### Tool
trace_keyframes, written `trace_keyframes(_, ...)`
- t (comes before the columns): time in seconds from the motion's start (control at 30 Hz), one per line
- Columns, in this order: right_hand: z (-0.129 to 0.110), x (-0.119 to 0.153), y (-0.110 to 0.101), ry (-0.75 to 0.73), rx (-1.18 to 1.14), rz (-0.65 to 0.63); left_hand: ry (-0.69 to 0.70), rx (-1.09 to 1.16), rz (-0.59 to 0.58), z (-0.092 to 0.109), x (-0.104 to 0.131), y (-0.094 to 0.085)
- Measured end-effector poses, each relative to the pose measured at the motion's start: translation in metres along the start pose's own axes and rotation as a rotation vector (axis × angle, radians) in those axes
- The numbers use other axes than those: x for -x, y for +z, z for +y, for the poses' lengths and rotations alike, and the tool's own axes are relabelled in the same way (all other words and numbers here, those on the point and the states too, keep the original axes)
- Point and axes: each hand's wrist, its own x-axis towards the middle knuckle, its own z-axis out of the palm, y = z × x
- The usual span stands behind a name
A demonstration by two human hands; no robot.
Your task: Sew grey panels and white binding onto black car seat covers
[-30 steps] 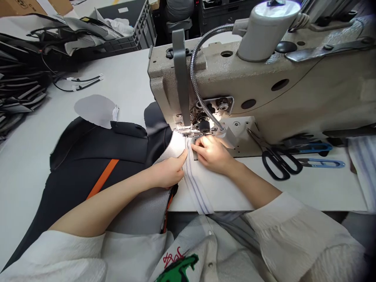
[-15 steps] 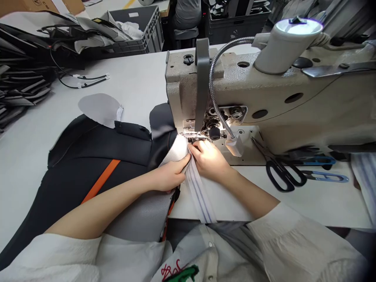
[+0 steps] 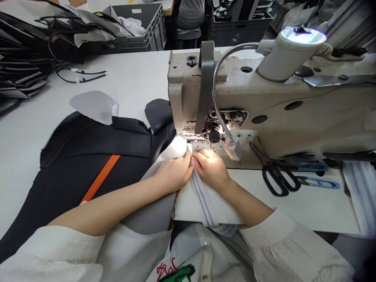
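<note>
My left hand [image 3: 175,172] pinches the edge of a dark fabric cover [image 3: 129,137] with an orange stripe, its pale mesh backing turned up, together with a white strip. That white strip with blue lines [image 3: 202,201] runs from the needle area down over the table's front edge. Closed on the strip's right side is my right hand [image 3: 212,166], its fingertips close to the left ones. Both hands lie just in front of the lit needle area of a sewing machine [image 3: 202,135], where the fabric's edge enters. The fingertips partly hide the strip.
Black-handled scissors [image 3: 280,178] and blue thread snips [image 3: 319,182] lie right of my right hand. A lamp on a bendy metal neck [image 3: 233,149] hangs beside the needle. Stacked dark pieces [image 3: 20,74] and a grey crate [image 3: 152,35] stand at the back left. A person [image 3: 189,13] sits beyond.
My right hand has drawn back from the needle, toward me. My left hand has shifted slightly up and right, its fingers now on the strip. The camera view has shifted a little.
</note>
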Motion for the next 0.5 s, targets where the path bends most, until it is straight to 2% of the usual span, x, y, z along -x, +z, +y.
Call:
trace_keyframes(0.07, -0.017, 0.017, -0.014, 0.022, -0.029, -0.074, 0.007, -0.078, 0.064, 0.001, 0.003, 0.004)
trace_keyframes(0.13, -0.038, 0.049, -0.026, -0.027, -0.113, -0.164, 0.036, -0.128, 0.108, 0.005, 0.016, 0.01)
trace_keyframes(0.27, -0.07, 0.144, -0.039, -0.222, -0.294, -0.408, 0.055, -0.22, 0.214, 0.025, 0.073, 0.036)
trace_keyframes(0.33, -0.076, 0.182, -0.041, -0.201, -0.281, -0.521, -0.019, -0.26, 0.271, 0.039, 0.102, 0.053)
trace_keyframes(0.4, -0.079, 0.199, -0.041, -0.21, -0.237, -0.554, -0.158, -0.274, 0.316, 0.052, 0.12, 0.069)
trace_keyframes(0.5, -0.097, 0.182, -0.041, -0.441, -0.227, -0.555, -0.356, -0.315, 0.336, 0.063, 0.127, 0.086)
